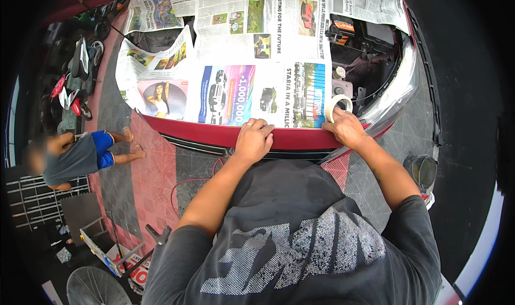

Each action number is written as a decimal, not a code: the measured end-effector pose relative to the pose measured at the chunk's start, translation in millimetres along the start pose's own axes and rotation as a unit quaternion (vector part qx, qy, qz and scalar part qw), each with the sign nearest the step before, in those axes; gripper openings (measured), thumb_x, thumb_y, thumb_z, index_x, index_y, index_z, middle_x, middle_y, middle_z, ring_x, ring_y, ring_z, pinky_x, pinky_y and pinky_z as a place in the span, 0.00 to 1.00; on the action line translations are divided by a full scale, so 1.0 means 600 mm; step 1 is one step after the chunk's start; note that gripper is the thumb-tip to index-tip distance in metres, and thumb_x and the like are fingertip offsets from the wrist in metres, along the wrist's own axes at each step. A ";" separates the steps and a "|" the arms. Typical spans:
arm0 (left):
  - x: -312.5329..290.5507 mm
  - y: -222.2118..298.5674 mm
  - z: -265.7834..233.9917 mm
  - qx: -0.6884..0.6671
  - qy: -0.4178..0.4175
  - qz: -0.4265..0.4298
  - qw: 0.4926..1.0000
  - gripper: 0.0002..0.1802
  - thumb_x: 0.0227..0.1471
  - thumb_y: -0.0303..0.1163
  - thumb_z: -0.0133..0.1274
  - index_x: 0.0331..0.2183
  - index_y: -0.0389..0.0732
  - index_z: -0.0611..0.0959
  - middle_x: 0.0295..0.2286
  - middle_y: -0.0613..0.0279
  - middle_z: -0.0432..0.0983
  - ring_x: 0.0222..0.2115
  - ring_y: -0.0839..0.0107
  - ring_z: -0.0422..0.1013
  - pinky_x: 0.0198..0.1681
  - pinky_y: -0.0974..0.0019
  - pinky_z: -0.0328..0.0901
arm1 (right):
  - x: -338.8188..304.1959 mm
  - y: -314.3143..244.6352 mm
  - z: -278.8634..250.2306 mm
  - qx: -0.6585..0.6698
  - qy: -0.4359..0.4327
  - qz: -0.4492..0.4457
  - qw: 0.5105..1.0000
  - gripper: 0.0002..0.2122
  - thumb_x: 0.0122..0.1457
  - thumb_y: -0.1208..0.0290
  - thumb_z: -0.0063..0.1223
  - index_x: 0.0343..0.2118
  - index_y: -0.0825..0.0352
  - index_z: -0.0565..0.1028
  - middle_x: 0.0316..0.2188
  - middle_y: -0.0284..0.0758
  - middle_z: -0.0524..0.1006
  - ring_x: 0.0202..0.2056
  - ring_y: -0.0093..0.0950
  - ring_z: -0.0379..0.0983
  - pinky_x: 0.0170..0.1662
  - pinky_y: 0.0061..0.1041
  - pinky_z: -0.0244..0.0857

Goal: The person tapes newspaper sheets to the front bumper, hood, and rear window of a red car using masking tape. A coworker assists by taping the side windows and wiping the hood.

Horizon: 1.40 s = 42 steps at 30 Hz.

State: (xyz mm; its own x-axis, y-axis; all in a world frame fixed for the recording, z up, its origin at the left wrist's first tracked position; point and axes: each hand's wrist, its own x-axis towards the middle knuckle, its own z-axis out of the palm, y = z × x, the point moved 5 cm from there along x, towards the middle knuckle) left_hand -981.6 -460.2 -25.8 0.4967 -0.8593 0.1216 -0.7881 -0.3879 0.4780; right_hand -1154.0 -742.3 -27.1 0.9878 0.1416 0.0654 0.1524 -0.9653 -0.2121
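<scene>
Sheets of newspaper [230, 42] cover most of the front of a red car [188, 127], reaching its front edge. My left hand [255, 140] rests on that edge at the paper's border, fingers laid over it and holding nothing. Farther right, my right hand [346, 129] grips a roll of masking tape [347, 104], with fingers in the ring and its fingertips close to the newspaper's right corner. Whether a strip of tape runs along the edge between my hands is too fine to tell.
Right of the paper, the engine bay [370, 64] lies exposed beside the headlight [405, 74]. A person in blue shorts [104, 149] stands at the left, near a parked motorcycle [72, 98]. A bucket [421, 171] stands at the right; a red hose [179, 184] crosses the tiled floor.
</scene>
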 end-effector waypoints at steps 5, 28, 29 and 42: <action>0.027 0.023 0.016 0.001 -0.037 0.014 0.999 0.13 0.57 0.31 0.66 0.44 0.39 0.94 0.41 0.58 0.84 0.46 0.52 0.77 0.54 0.49 0.73 | -0.001 0.003 -0.002 -0.002 -0.019 -0.013 1.000 0.12 0.58 0.72 0.61 0.43 0.55 0.90 0.40 0.33 0.80 0.52 0.35 0.76 0.52 0.38 0.77; 0.069 0.092 0.050 -0.007 -0.128 0.071 0.989 0.24 0.56 0.37 0.67 0.52 0.37 0.90 0.46 0.52 0.83 0.50 0.48 0.75 0.58 0.48 0.73 | 0.027 0.024 -0.012 0.030 -0.100 -0.055 0.993 0.06 0.59 0.70 0.61 0.35 0.58 0.88 0.39 0.35 0.82 0.51 0.36 0.79 0.51 0.40 0.78; 0.068 0.091 0.050 -0.007 -0.125 0.072 0.990 0.24 0.56 0.37 0.67 0.52 0.37 0.90 0.46 0.52 0.83 0.50 0.48 0.75 0.58 0.48 0.73 | 0.025 0.022 -0.011 0.027 -0.098 -0.053 0.993 0.06 0.59 0.70 0.61 0.35 0.58 0.88 0.39 0.35 0.82 0.51 0.36 0.79 0.51 0.40 0.78; 0.077 0.097 0.048 0.005 -0.151 0.052 0.987 0.24 0.57 0.40 0.67 0.52 0.38 0.91 0.44 0.51 0.83 0.48 0.47 0.76 0.57 0.47 0.74 | 0.021 0.031 -0.048 0.042 -0.145 -0.043 0.988 0.14 0.59 0.73 0.65 0.47 0.53 0.93 0.44 0.38 0.84 0.56 0.40 0.79 0.57 0.41 0.77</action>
State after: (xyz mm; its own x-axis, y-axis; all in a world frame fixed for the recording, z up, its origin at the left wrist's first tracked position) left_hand -1015.3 -532.2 -17.5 0.2827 -0.9545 -0.0949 -0.8333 -0.2934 0.4685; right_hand -1139.8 -764.7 -2.1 0.9372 0.2904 -0.1933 0.2256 -0.9272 -0.2990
